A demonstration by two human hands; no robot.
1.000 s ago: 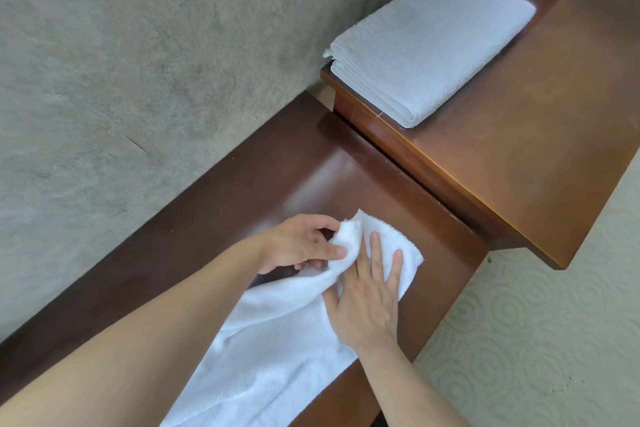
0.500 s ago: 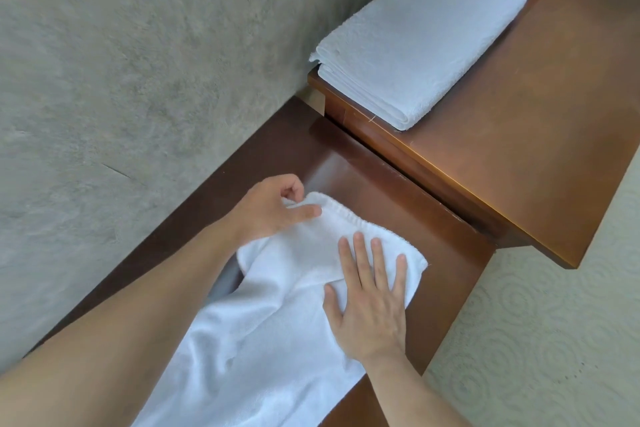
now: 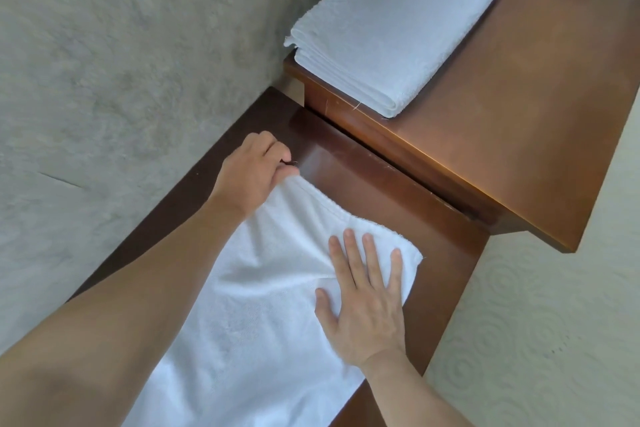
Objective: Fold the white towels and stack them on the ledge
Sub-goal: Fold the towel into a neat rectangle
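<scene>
Head view, 1 camera only. Lower centre of frame: 1 white towel (image 3: 256, 315) lies spread along a dark brown ledge (image 3: 398, 191), running from the bottom edge up toward the middle, its surface creased near the centre. Left hand (image 3: 254, 175), centre left, fingers curled, pinches the towel's far corner at the upper left end of the cloth; that corner sits near the wall side of the ledge. Right hand (image 3: 367, 302), lower right of centre, lies flat with 4 fingers straight and spread, palm pressing down on the towel near its far right corner; it grips nothing. The towel's right corner reaches close to the ledge's outer edge. Upper right: a second, folded towel (image 3: 398, 24) rests on a lighter brown, higher wooden shelf (image 3: 519, 114), close to the wall, layered edges showing on its near end. The shelf stands just beyond the end of the ledge. Left half of frame: a grey textured wall (image 3: 121, 62). Lower right: pale floor covering (image 3: 554, 322) with a swirl pattern.
</scene>
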